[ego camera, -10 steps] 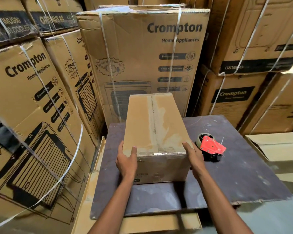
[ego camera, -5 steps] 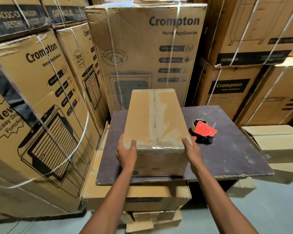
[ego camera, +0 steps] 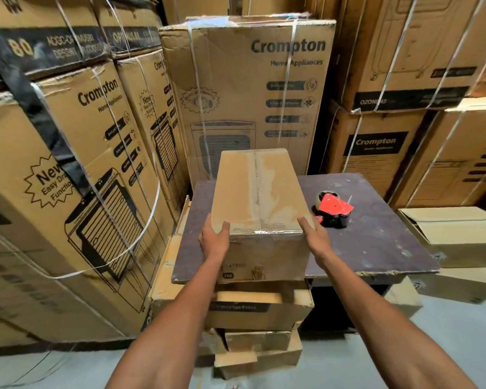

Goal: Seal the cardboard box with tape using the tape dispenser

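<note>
A plain brown cardboard box (ego camera: 260, 197) lies lengthwise on a dark purple board (ego camera: 376, 240), with clear tape along its top seam and over the near edge. My left hand (ego camera: 214, 240) grips its near left corner, thumb on top. My right hand (ego camera: 314, 237) grips the near right corner. The near end of the box reaches the board's front edge. A red tape dispenser (ego camera: 333, 209) with a roll of tape lies on the board just right of the box, behind my right hand, untouched.
The board rests on a stack of cardboard boxes (ego camera: 244, 307). Tall strapped Crompton cartons (ego camera: 253, 88) wall in the left, back and right sides. A smaller open carton (ego camera: 455, 234) sits at the right of the board. Grey floor (ego camera: 404, 346) lies below.
The view has pulled back and up, showing more floor and the stack under the board. Both hands keep their hold on the box's near corners; the box now sits nearer the board's front edge.
</note>
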